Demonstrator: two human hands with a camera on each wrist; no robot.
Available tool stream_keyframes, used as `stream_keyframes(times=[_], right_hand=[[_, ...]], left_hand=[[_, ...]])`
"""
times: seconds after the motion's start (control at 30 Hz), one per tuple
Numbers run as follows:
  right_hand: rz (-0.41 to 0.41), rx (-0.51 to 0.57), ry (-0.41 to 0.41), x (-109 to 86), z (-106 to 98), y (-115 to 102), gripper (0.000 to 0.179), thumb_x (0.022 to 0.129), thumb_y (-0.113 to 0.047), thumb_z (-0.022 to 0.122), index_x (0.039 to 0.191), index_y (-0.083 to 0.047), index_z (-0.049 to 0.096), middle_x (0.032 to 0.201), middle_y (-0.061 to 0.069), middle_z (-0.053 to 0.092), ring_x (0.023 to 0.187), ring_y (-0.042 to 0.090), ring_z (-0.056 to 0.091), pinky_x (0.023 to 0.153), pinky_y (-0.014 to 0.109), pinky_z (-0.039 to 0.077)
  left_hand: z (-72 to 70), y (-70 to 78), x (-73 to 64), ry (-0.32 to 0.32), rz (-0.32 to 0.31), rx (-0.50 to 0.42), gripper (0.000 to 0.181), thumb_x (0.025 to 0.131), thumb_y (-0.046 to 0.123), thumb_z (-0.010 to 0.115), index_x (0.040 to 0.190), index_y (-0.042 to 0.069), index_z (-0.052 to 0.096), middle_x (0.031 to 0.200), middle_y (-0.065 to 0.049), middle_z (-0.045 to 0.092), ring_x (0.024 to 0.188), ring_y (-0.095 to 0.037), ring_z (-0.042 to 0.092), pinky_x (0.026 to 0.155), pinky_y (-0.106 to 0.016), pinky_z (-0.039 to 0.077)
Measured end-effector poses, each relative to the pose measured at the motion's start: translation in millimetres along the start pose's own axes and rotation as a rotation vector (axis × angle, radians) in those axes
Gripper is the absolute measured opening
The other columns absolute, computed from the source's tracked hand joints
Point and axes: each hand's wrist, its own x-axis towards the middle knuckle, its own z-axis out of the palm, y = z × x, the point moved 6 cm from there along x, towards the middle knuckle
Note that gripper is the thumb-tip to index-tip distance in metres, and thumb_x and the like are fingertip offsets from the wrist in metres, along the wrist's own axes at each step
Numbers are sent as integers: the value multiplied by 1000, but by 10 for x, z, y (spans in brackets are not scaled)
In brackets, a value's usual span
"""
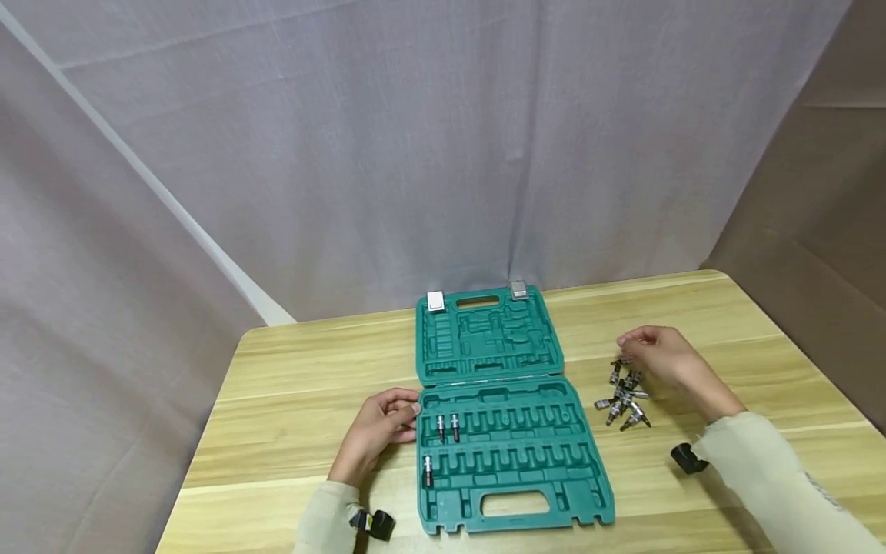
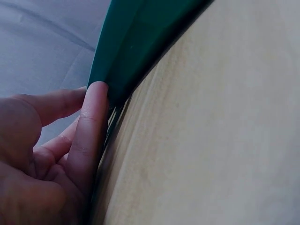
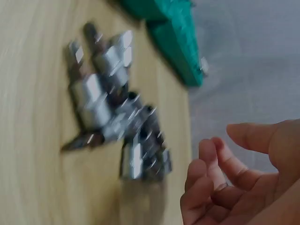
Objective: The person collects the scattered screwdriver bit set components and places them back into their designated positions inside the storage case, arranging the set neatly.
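A green plastic tool case (image 1: 515, 477) lies unfolded on the table, its moulded lid (image 1: 477, 346) laid back behind the base. Two bit sockets (image 1: 454, 428) sit side by side in the upper row of slots, and another bit socket (image 1: 428, 471) occupies the left end of the lower row. My left hand (image 1: 379, 423) touches the left rim of the base with thumb and fingertips. Right of the case is a loose pile of bit sockets (image 1: 625, 396). Just above its far end hovers my right hand (image 1: 661, 354), thumb and fingertips slightly apart; nothing shows between them (image 3: 243, 173).
Light wooden table (image 1: 304, 369) surrounds the case. Grey cloth (image 1: 388, 169) hangs behind the table's back edge, and a brown panel (image 1: 817, 231) stands at the right. Two metal latches (image 1: 435, 301) stick up at the lid's far edge.
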Motion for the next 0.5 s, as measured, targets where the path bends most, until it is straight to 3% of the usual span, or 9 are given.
stream_keyframes(times=[0.1, 0.33, 0.5], right_hand=[[26, -55, 27, 40, -13, 103, 42, 111, -23, 49, 125, 16, 58, 107, 23, 73, 88, 17, 67, 68, 25, 55], [32, -293, 123, 56, -25, 195, 36, 107, -30, 57, 102, 3, 70, 90, 12, 73, 76, 25, 61, 65, 35, 47], [16, -333, 153, 67, -2, 186, 30, 103, -25, 63, 95, 3, 70, 86, 14, 71, 75, 28, 62, 64, 41, 51]], left_hand=[[-13, -9, 3, 10, -1, 1, 27, 101, 4, 67, 126, -7, 66, 91, -4, 66, 78, -13, 65, 66, -24, 63], [-11, -7, 9, 24, 9, 16, 29, 101, 6, 68, 126, -7, 65, 93, -5, 66, 78, -14, 65, 68, -26, 64], [9, -6, 18, 8, 14, 17, 29, 101, 6, 68, 127, -7, 65, 92, -5, 65, 77, -14, 65, 67, -25, 64]])
